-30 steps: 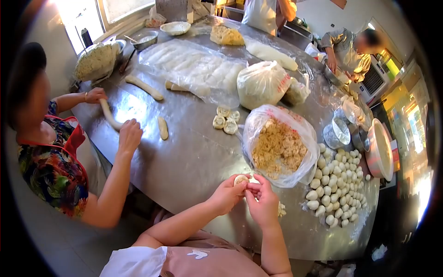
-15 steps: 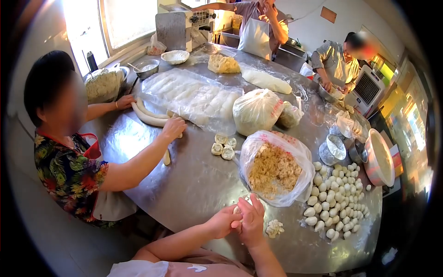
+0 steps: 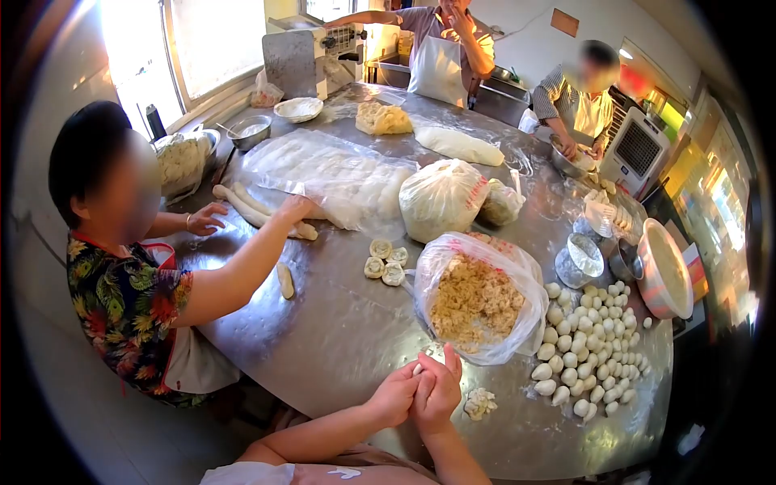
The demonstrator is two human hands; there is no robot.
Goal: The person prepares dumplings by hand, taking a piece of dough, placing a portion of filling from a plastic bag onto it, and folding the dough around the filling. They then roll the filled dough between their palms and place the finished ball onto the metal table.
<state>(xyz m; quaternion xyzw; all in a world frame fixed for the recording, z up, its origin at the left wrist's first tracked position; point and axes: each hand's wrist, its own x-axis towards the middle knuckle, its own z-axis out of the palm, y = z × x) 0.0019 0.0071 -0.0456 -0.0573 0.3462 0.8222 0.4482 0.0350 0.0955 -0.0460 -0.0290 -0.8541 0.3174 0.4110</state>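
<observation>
At the near edge of the steel table, my left hand point(image 3: 394, 398) and my right hand point(image 3: 436, 391) are pressed together, fingers closed around a small dough piece point(image 3: 418, 369). Only a pale bit of it shows between the fingers. A crumpled lump of dough point(image 3: 480, 403) lies just right of my right hand. Beyond my hands sits an open plastic bag of crumbly brown filling point(image 3: 475, 303). Many round dough balls point(image 3: 584, 343) are heaped to the right. Several small coiled dough rolls point(image 3: 386, 262) lie left of the bag.
At left, a co-worker's hand point(image 3: 297, 212) reaches to dough under a plastic sheet point(image 3: 323, 174). Tied bags point(image 3: 443, 200) stand mid-table. A metal cup point(image 3: 579, 263) and a large basin point(image 3: 666, 271) are at right. Two more people stand at the far side.
My hands have closed more tightly together around the dough. The co-worker at left has moved one hand to the plastic sheet and lifted the other off the dough strips.
</observation>
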